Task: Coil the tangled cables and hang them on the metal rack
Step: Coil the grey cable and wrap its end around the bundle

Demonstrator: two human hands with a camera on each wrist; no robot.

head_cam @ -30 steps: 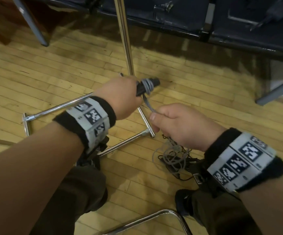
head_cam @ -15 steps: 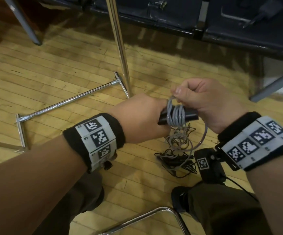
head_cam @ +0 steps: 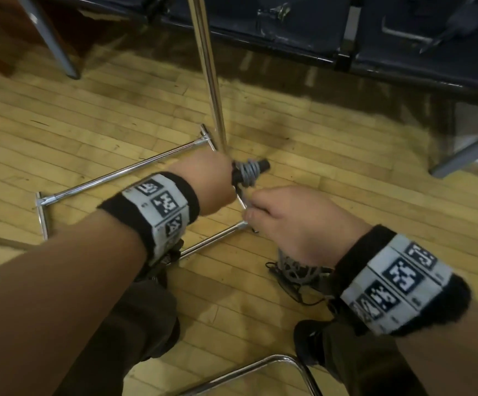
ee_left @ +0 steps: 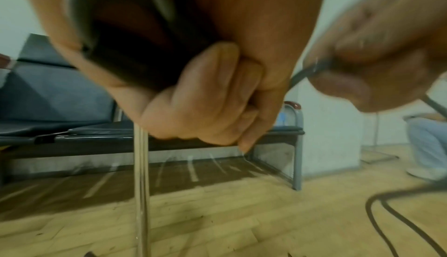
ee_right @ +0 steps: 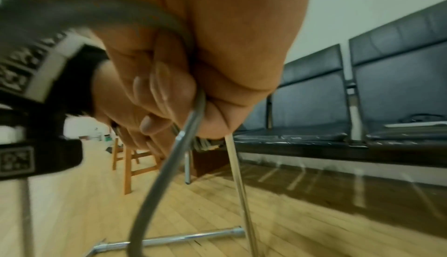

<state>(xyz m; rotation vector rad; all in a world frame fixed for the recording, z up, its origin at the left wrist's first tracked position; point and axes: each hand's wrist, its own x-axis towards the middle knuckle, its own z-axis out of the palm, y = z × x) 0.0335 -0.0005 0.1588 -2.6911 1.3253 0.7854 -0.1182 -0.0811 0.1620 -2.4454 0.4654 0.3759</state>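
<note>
My left hand (head_cam: 207, 182) grips a black block (head_cam: 262, 165) with several turns of grey cable (head_cam: 249, 172) wound round it. In the left wrist view my left hand (ee_left: 200, 96) has its fingers curled round the black block (ee_left: 135, 54). Just below and to the right, my right hand (head_cam: 295, 224) pinches the grey cable's free run (ee_right: 169, 161). A tangle of grey and black cables (head_cam: 295, 277) lies on the wood floor under my right hand. The chrome metal rack (head_cam: 212, 81) stands behind my hands, its upright pole rising from a floor frame (head_cam: 123, 171).
A row of dark padded seats (head_cam: 332, 30) lines the far side, with grey legs (head_cam: 466, 151) at the right and upper left. A chrome tube (head_cam: 260, 364) curves near my shoes at the bottom. A wooden stool (ee_right: 128, 167) and a seated person's leg (ee_left: 425, 142) stand farther off.
My right hand came down from above the block to below it, bringing the grey cable round in another turn. The left hand with the block shifted up toward the rack pole.
</note>
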